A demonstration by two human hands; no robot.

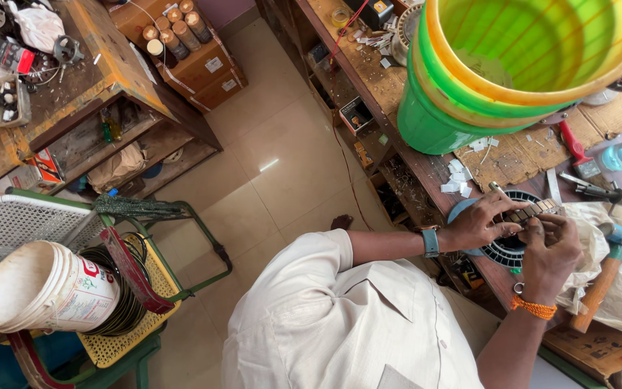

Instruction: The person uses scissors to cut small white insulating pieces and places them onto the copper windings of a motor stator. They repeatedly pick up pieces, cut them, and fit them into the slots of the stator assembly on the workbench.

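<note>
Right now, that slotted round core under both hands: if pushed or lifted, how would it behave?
The slotted round core looks like rigid metal, so probably stiff and heavy for its size. It lies flat, so it would likely slide rather than roll. The left hand and right hand press on it.

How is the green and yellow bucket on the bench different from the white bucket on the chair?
The green and yellow bucket stands on the wooden bench, while the white bucket lies tipped on its side on a chair. The green one looks clean and bright; the white one is stained. The green one is several nested together; the white one seems single. Both are plastic and round.
</note>
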